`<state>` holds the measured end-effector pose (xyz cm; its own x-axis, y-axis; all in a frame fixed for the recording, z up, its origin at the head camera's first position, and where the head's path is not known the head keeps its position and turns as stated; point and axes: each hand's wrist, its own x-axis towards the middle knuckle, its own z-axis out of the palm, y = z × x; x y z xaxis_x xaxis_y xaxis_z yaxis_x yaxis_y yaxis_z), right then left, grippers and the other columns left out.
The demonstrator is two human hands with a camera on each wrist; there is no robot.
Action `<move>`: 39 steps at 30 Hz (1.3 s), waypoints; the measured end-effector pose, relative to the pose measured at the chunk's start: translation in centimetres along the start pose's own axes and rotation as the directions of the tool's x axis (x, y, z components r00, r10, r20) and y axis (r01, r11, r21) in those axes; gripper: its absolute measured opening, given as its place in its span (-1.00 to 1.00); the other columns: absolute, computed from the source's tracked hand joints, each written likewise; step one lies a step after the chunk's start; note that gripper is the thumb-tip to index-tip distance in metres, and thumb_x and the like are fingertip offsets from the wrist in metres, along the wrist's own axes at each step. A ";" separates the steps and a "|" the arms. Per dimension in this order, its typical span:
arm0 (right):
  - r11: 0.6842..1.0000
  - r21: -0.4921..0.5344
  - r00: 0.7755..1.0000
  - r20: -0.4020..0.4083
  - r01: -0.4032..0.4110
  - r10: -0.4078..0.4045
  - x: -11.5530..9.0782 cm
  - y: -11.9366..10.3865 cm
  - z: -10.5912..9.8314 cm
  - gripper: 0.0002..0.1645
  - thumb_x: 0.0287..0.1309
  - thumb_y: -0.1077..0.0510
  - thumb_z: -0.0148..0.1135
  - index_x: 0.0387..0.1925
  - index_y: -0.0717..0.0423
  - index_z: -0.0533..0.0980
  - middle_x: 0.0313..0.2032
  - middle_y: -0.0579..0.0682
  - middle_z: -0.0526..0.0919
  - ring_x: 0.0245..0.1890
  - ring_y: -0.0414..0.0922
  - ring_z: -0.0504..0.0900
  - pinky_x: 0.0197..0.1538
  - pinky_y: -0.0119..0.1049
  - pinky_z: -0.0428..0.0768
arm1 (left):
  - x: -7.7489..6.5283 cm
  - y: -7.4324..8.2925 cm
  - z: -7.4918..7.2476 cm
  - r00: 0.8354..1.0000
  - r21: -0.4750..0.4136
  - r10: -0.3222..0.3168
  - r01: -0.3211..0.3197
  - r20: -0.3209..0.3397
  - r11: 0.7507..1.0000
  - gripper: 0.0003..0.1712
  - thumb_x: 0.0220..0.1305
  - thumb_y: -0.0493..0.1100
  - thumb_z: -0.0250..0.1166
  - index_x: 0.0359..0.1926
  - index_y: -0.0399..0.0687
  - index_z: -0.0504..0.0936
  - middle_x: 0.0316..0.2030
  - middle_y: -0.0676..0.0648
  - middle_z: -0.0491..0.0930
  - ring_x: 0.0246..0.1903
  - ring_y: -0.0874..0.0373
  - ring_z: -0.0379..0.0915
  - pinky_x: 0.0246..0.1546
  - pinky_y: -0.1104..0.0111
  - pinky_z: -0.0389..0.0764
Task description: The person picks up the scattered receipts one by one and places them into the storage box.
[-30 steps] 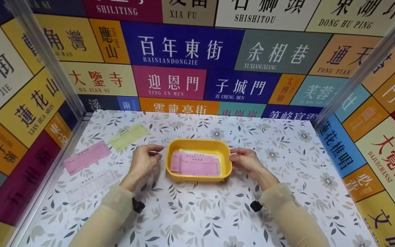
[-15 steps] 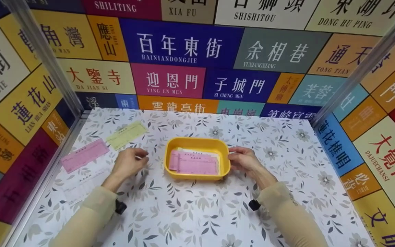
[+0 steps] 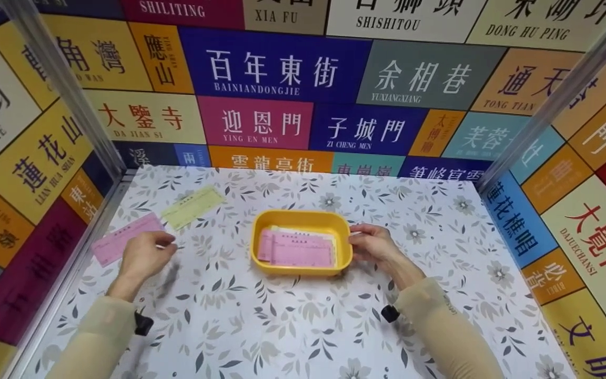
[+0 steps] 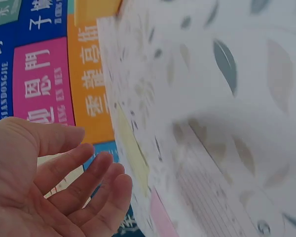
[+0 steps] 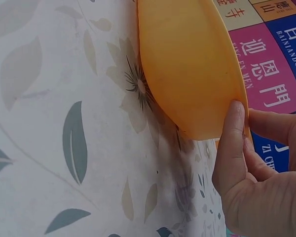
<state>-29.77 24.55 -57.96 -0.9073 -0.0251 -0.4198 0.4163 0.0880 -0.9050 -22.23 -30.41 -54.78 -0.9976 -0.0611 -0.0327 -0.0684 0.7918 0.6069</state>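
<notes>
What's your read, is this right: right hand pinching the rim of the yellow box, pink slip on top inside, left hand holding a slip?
Not quite: the left hand holds no slip; the left wrist view shows its fingers loosely curled, nothing in them. The rest stands: right hand pinching the rim of the yellow box, pink slip on top inside.

Paper slips (image 3: 302,254) in tray (image 3: 303,271), tray on table (image 3: 261,326), other slips (image 3: 193,207) left, wall (image 3: 276,63) behind

Loose pink slip (image 3: 112,246) partly behind left grip (image 3: 144,256), print (image 3: 123,231) illegible, yellow tray (image 5: 190,64) cropped in right wrist view
</notes>
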 end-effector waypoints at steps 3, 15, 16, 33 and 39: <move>1.000 -0.001 1.000 0.001 0.008 -0.008 -0.1 -0.1 0.0 -0.48 0.35 0.33 0.45 0.32 0.23 0.66 -0.07 0.11 0.93 -0.23 -0.12 0.88 -0.20 -0.26 0.90 | 0.0 -1.5 -1.3 1.000 0.023 -0.025 0.026 -0.011 0.999 -0.54 0.51 -0.09 0.37 0.27 -0.29 0.76 0.16 -0.40 0.81 0.17 -0.41 0.72 0.29 -0.30 0.62; 1.000 -0.011 1.000 0.027 0.008 -0.008 0.0 0.2 -0.1 -0.48 0.38 0.28 0.47 0.33 0.23 0.66 -0.09 0.06 0.94 -0.24 -0.13 0.89 -0.22 -0.28 0.90 | -0.4 -7.8 -4.9 0.967 0.085 -0.217 0.229 -0.135 0.970 -0.50 0.50 -0.09 0.26 0.29 -0.31 0.74 0.18 -0.49 0.75 0.09 -0.44 0.64 0.03 -0.20 0.64; 1.000 -0.010 1.000 0.027 0.007 -0.007 0.0 0.2 -0.1 -0.48 0.37 0.28 0.47 0.33 0.22 0.66 -0.10 0.04 0.94 -0.24 -0.13 0.89 -0.22 -0.27 0.90 | -0.4 -8.2 -5.1 0.960 0.065 -0.248 0.258 -0.133 0.964 -0.48 0.50 -0.10 0.25 0.32 -0.30 0.72 0.21 -0.49 0.73 0.08 -0.42 0.63 0.03 -0.18 0.64; 1.000 -0.020 1.000 0.008 0.005 -0.005 0.0 0.4 -0.3 -0.45 0.35 0.28 0.49 0.34 0.21 0.65 -0.14 0.02 0.94 -0.27 -0.12 0.89 -0.22 -0.26 0.90 | -0.3 -13.8 -4.8 0.839 -0.096 -0.530 0.522 -0.123 0.848 -0.18 0.62 -0.03 0.17 0.70 -0.35 0.23 0.59 -0.63 0.27 0.28 -0.53 0.34 0.49 -0.43 0.35; 1.000 -0.016 1.000 0.007 0.002 -0.002 0.0 0.6 -0.4 -0.48 0.35 0.27 0.50 0.31 0.19 0.67 -0.18 -0.03 0.94 -0.30 -0.15 0.88 -0.29 -0.30 0.87 | -0.4 -14.5 -4.2 0.824 -0.120 -0.553 0.541 -0.125 0.832 -0.16 0.61 0.01 0.18 0.68 -0.39 0.26 0.58 -0.63 0.29 0.28 -0.55 0.33 0.52 -0.46 0.33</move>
<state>-29.53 24.96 -58.43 -0.9077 -0.0320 -0.4184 0.4133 0.1041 -0.9046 -20.80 -44.38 -60.27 -0.7825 -0.5642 -0.2635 -0.5952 0.5532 0.5828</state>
